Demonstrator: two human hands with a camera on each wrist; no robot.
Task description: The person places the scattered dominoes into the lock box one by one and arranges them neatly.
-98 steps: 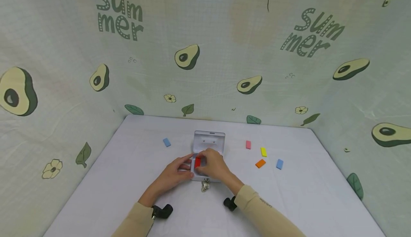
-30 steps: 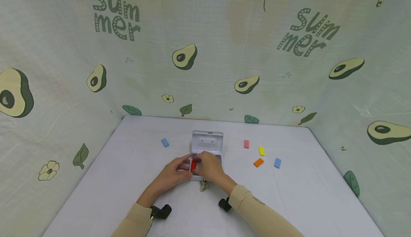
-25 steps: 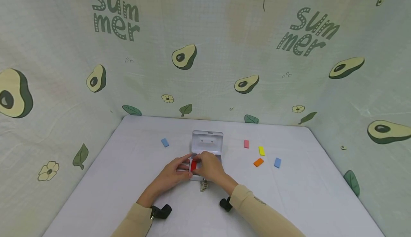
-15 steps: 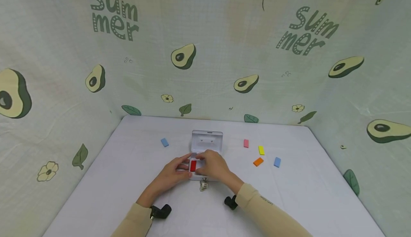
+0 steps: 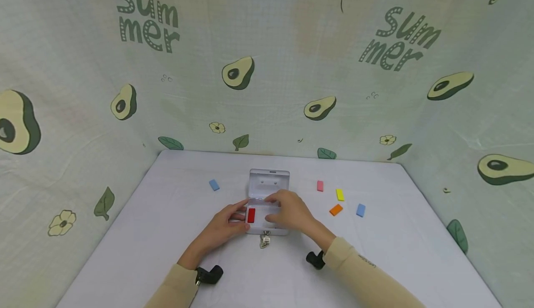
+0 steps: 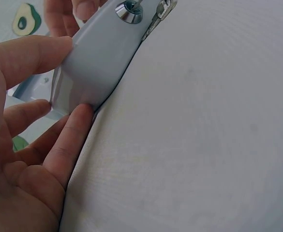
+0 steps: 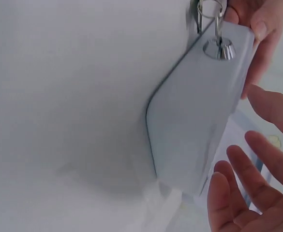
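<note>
A small light-grey metal cash box (image 5: 275, 231) stands on the table with its lid (image 5: 269, 184) up. Keys (image 5: 264, 240) hang from the front lock. Inside, at the left, lies a flat red block (image 5: 251, 215). My left hand (image 5: 227, 223) holds the box's left side; in the left wrist view its thumb (image 6: 44, 53) lies on the top edge and its fingers touch the wall below. Over the box's right half is my right hand (image 5: 294, 210), holding nothing, with thumb and fingers spread apart in the right wrist view.
A blue block (image 5: 214, 185) lies left of the box. To its right are a pink block (image 5: 320, 186), a yellow block (image 5: 340, 195), an orange block (image 5: 335, 210) and another blue block (image 5: 360, 210). Patterned cloth (image 5: 275, 76) surrounds the white table (image 5: 175, 183).
My right hand has let go of the red block, which now lies flat at the box's left, and has moved to the right. The left hand has stayed on the box.
</note>
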